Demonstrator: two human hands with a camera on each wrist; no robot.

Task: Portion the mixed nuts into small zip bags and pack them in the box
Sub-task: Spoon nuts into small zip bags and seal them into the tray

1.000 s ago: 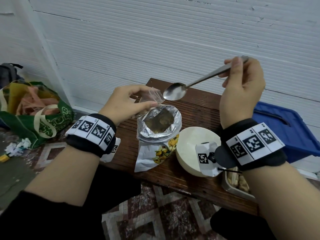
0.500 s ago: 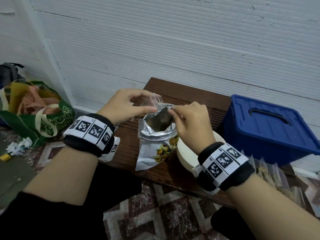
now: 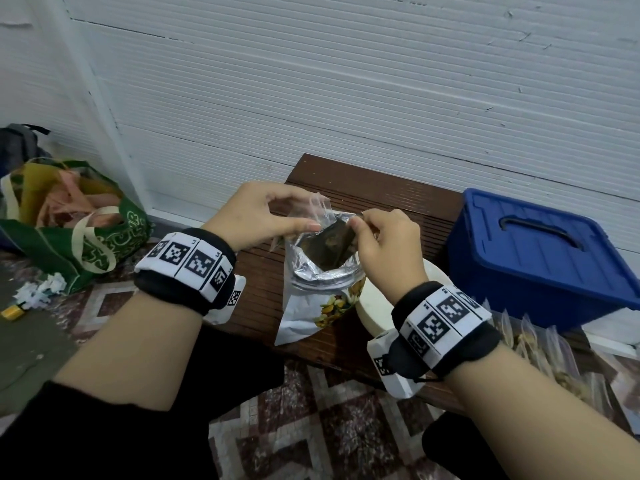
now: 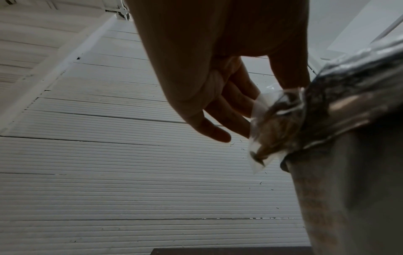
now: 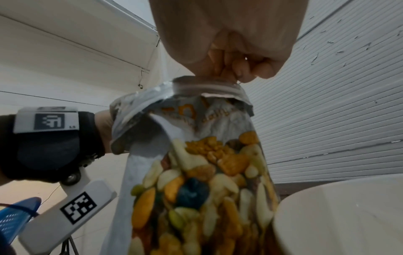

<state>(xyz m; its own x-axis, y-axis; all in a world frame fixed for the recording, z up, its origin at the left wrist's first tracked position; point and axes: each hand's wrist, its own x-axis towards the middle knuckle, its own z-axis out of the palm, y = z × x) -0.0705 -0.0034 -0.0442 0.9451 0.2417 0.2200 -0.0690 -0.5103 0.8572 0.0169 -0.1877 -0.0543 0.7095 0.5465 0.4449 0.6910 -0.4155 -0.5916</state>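
Both hands meet over the open mouth of the foil nut bag (image 3: 320,271), which stands upright on the bench (image 3: 374,199) near its front edge. The left hand (image 3: 258,216) pinches the left side of a small clear zip bag (image 3: 320,211) between thumb and fingers; in the left wrist view the zip bag (image 4: 270,124) shows brown contents and lies against the foil rim. The right hand (image 3: 384,244) is curled, its fingertips pinching the right side of the zip bag at the nut bag's rim. The right wrist view shows the fingers (image 5: 237,67) bunched tight just above the nut bag (image 5: 196,172), whose front is printed with mixed nuts. A white bowl (image 3: 372,303) sits just right of the nut bag, partly behind the right wrist. A blue box (image 3: 540,258), lid on, stands at the bench's right end. Filled zip bags (image 3: 540,341) lie in front of the box. A green tote (image 3: 79,237) rests on the floor to the left.
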